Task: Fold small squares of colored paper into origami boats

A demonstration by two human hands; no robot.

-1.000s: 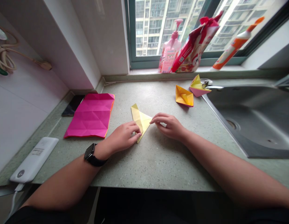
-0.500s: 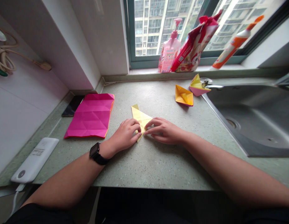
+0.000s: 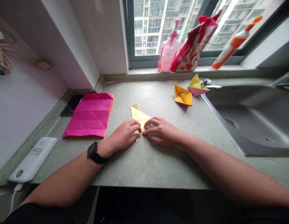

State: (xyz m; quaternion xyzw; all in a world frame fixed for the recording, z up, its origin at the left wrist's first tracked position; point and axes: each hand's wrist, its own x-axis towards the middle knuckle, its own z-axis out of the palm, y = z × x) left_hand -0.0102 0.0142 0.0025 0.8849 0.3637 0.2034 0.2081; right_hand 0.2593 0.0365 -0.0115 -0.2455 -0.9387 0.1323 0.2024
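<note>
A folded piece of yellow paper lies on the speckled counter between my hands. My left hand, with a black watch on its wrist, has its fingers closed on the paper's near left part. From the right, my right hand presses its curled thumb and fingers on the near edge of the same paper. The fingertips of both hands almost meet there and cover part of the fold. The paper's far left corner and upper slanted edge show beyond the fingers.
Creased magenta paper sheets lie left, partly over a dark phone. A white power bank sits near the front edge. An orange paper boat and a yellow-pink one stand by the steel sink. Bottles line the sill.
The fingers of both hands have shifted slightly on the yellow paper, my right fingertips a little leftward. The whole view has moved slightly; the other things stay in place.
</note>
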